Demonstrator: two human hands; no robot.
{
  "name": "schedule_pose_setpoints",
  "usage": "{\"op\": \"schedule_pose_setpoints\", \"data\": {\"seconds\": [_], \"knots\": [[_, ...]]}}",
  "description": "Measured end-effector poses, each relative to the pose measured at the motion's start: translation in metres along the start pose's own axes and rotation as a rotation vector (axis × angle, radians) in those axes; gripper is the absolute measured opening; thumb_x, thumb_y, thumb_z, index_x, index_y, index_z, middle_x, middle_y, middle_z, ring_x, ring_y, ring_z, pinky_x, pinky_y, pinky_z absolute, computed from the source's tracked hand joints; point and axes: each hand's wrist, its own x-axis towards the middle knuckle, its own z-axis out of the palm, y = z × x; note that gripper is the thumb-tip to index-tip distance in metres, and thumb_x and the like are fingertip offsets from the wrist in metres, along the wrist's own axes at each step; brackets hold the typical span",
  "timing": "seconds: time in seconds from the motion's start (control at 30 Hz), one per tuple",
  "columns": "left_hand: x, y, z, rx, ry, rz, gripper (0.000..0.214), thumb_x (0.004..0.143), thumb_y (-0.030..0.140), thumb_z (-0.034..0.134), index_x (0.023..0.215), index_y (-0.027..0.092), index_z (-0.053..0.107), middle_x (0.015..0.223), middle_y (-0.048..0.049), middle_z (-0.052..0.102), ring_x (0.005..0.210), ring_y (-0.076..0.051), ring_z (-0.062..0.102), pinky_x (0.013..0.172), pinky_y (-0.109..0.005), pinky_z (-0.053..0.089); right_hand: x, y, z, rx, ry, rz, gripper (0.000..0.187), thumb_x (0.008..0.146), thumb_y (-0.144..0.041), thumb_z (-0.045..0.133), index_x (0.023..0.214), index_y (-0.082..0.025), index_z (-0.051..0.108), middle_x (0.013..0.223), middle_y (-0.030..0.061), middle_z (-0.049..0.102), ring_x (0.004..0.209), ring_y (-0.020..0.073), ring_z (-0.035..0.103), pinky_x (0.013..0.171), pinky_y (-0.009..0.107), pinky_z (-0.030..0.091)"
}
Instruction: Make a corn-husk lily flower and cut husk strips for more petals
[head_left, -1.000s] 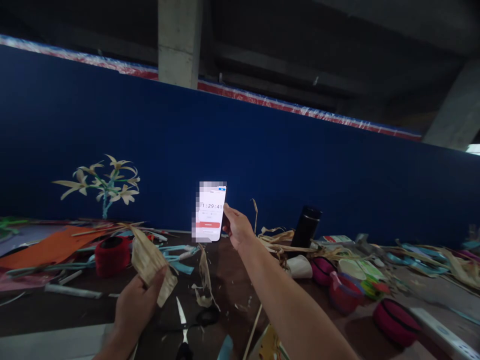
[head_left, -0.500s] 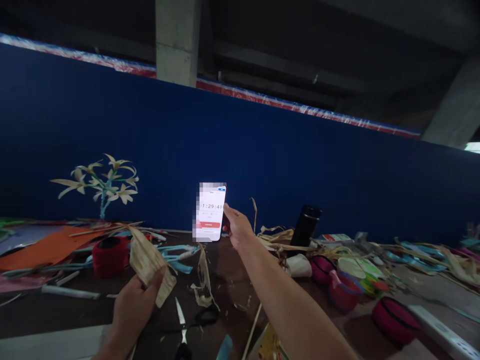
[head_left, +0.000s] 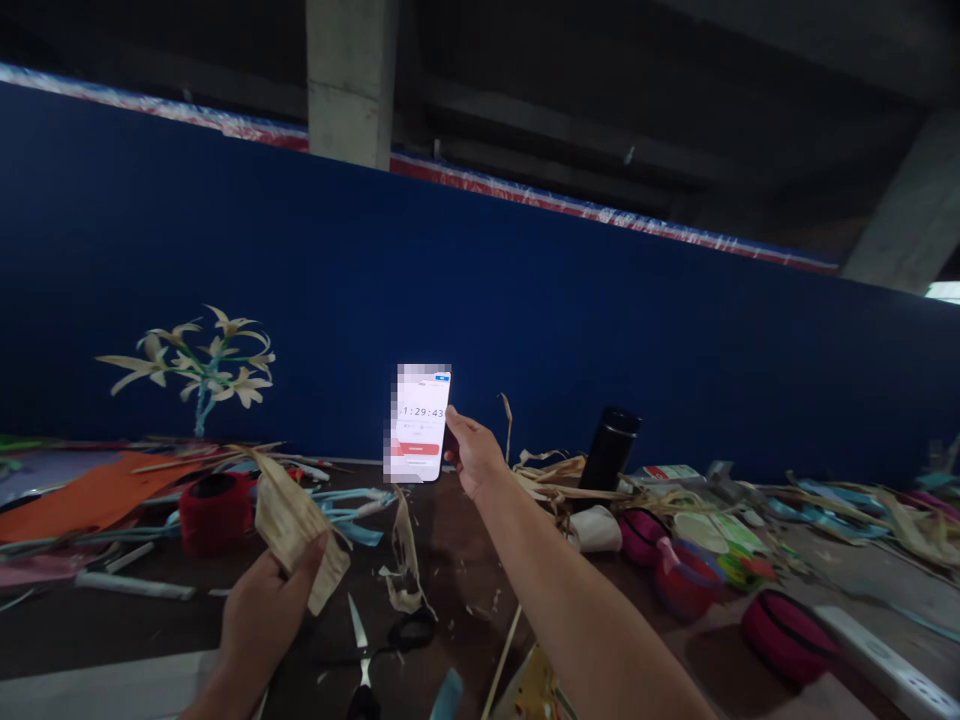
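Note:
My right hand [head_left: 474, 450] reaches forward and holds a phone [head_left: 420, 430] upright by its right edge. The lit screen displays running digits and a red bar; its left edge is blurred out. Lower left, my left hand [head_left: 270, 610] pinches a flat piece of dried husk [head_left: 296, 525], pale and streaked, between thumb and fingers. Scissors [head_left: 360, 640] with black handles lie on the table just right of my left hand. A curled scrap of dried husk [head_left: 405, 560] rests beyond them, below the phone.
A spray of husk flowers [head_left: 214, 365] stands at back left before the blue partition [head_left: 525, 310]. A red roll [head_left: 216, 513] and orange sheet [head_left: 97, 495] lie left. Rightward are a black flask [head_left: 611, 450], a white cup [head_left: 596, 530], magenta containers [head_left: 787, 635] and a power strip [head_left: 889, 660].
The digits on the phone's screen have advanced from 41 to 43. Both hands keep their holds, and the whole view has shifted very slightly.

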Motion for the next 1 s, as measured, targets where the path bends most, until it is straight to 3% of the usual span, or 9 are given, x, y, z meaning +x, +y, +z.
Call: {"op": "schedule_pose_setpoints", "data": {"seconds": [0.27, 1.0], "knots": [[-0.0008, 0.0033, -0.0005, 0.021, 0.007, -0.004, 0.051, 0.070, 0.059, 0.045, 0.086, 0.016, 0.068, 0.084, -0.0130, 0.072, 0.091, -0.033, 0.064, 0.071, -0.034, 0.047, -0.0005, 0.0001, -0.0001, -0.010, 0.000, -0.006, 0.035, 0.067, -0.047, 0.069, 0.082, -0.016, 0.070, 0.077, 0.0052, 0.071, 0.057, 0.0113, 0.056, 0.040, 0.018, 0.031], [-0.0008, 0.0024, -0.0010, 0.039, 0.034, 0.034, 0.046, 0.071, 0.057, 0.048, 0.080, 0.017, 0.069, 0.073, -0.0100, 0.072, 0.081, -0.030, 0.066, 0.064, -0.030, 0.047, 0.0024, 0.0012, -0.0041, -0.030, 0.012, -0.014, 0.038, 0.065, -0.048, 0.069, 0.084, -0.014, 0.071, 0.078, 0.0061, 0.070, 0.059, 0.0116, 0.055, 0.041, 0.018, 0.031]]}}
